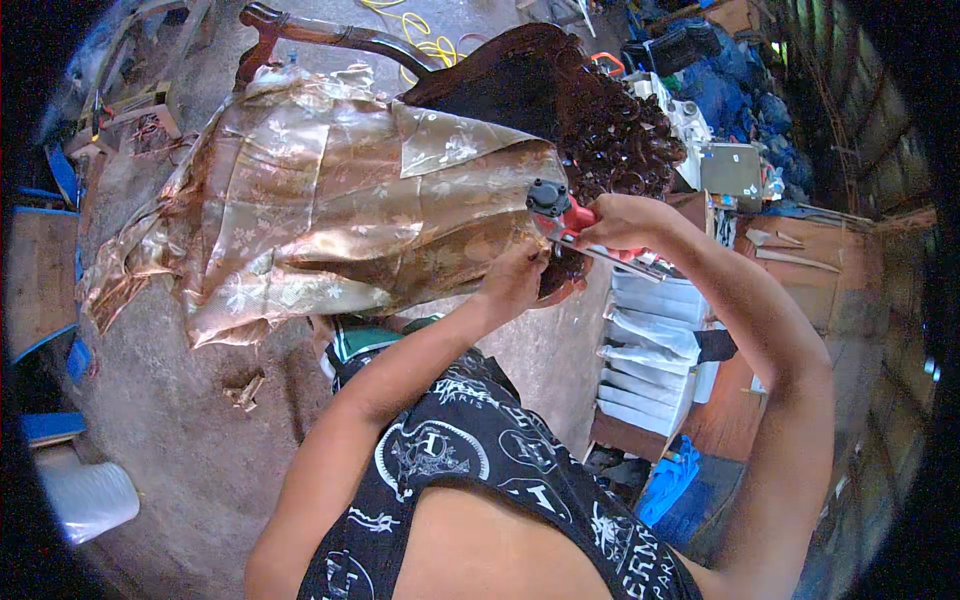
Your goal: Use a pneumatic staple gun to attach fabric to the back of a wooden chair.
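A gold floral fabric [310, 220] drapes over a wooden chair with a curved dark arm [359, 39] and a dark carved back [617, 145]. My right hand [625, 225] is closed on a red stapler gun [551, 205] with a black top, its nose at the fabric's right edge. Just below and left of the tool, my left hand [515, 275] is closed with its fingertips on the fabric edge, beside a bit of carved wood [563, 288]. The fingertips are partly hidden.
At the right stand stacked white padded pieces [648, 390], a wooden board [800, 300] and blue bags [740, 90]. A yellow hose [425, 35] lies behind the chair. Blue-edged panels [40, 285] and a clear plastic roll [90, 500] sit at the left.
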The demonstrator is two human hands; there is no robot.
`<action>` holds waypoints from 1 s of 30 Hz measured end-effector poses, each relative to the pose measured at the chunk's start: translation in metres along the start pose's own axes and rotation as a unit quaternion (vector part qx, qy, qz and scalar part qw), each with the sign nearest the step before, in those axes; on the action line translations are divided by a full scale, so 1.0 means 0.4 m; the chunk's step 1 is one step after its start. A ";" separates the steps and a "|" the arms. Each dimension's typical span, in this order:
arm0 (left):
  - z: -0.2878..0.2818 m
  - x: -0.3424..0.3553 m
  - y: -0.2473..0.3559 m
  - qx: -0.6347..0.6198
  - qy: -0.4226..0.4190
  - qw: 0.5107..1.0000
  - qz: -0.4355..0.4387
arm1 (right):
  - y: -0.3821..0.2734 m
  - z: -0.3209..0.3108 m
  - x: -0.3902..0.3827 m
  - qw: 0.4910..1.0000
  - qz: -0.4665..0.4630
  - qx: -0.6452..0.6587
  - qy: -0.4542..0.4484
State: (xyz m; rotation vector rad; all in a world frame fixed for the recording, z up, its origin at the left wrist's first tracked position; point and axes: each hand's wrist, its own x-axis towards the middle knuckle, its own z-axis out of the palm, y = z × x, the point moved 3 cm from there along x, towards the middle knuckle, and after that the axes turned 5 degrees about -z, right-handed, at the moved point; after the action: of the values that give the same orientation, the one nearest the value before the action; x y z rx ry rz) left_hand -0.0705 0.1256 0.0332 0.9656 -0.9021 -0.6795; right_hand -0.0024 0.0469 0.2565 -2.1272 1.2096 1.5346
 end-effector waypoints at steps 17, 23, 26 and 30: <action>-0.114 0.014 0.142 0.065 -0.022 0.980 -0.184 | -0.001 -0.024 0.009 0.999 -0.010 0.013 0.042; -0.072 0.033 0.169 -0.546 -0.058 0.773 -0.318 | 0.011 -0.025 0.013 0.998 -0.015 0.044 0.047; -0.092 0.023 0.193 -0.388 -0.066 0.902 -0.175 | 0.002 -0.016 0.007 0.998 -0.029 0.033 0.038; -0.083 0.013 0.178 -0.368 -0.082 0.910 -0.170 | -0.001 -0.009 0.011 1.000 0.006 -0.009 0.009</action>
State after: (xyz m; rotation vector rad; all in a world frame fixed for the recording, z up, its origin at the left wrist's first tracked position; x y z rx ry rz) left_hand -0.0321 0.1643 0.0900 0.3806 -0.5374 -1.3001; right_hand 0.0009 0.0429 0.2541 -2.1545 1.2214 1.5400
